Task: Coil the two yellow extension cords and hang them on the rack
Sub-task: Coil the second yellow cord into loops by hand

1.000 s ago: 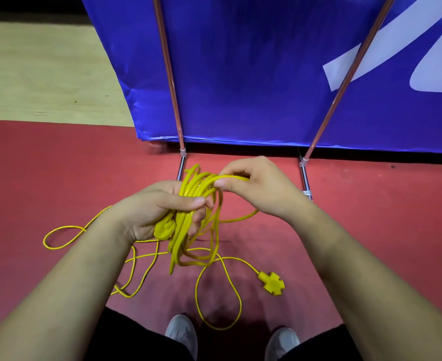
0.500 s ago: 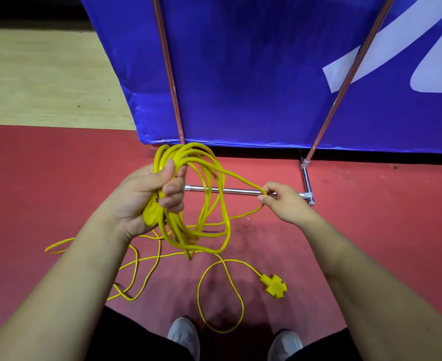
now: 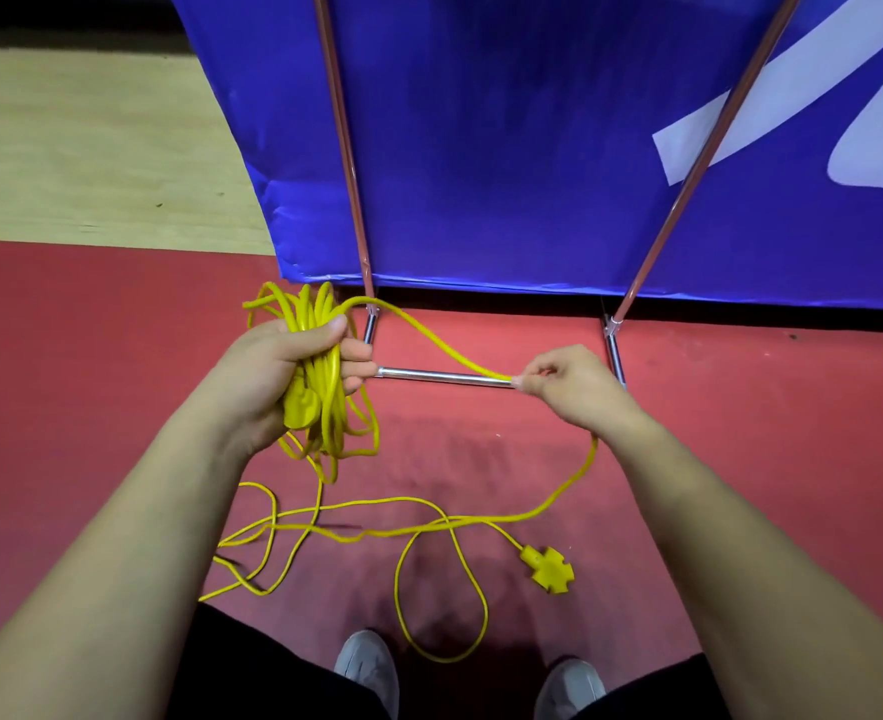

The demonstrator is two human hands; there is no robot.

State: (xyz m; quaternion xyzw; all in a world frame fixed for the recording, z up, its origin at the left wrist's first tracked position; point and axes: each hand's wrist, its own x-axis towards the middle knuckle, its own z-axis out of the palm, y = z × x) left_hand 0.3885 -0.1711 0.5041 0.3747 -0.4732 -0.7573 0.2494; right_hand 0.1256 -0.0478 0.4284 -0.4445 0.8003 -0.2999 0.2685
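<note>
Coils of yellow extension cord (image 3: 306, 309) fill the left hand (image 3: 267, 376), fingers (image 3: 356, 350) wrapped round them; the right hand (image 3: 571, 389) pinches the same cord farther along. Likely light, limp, springy: grip mid-bundle.

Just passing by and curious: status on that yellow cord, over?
Left hand grips coil. Right hand pinches cord, stretched from coil. Loose loops and socket on floor near shoes.

Glossy yellow cord (image 3: 319, 376), shiny metal bar (image 3: 444, 377), matt red floor (image 3: 91, 366)
</note>
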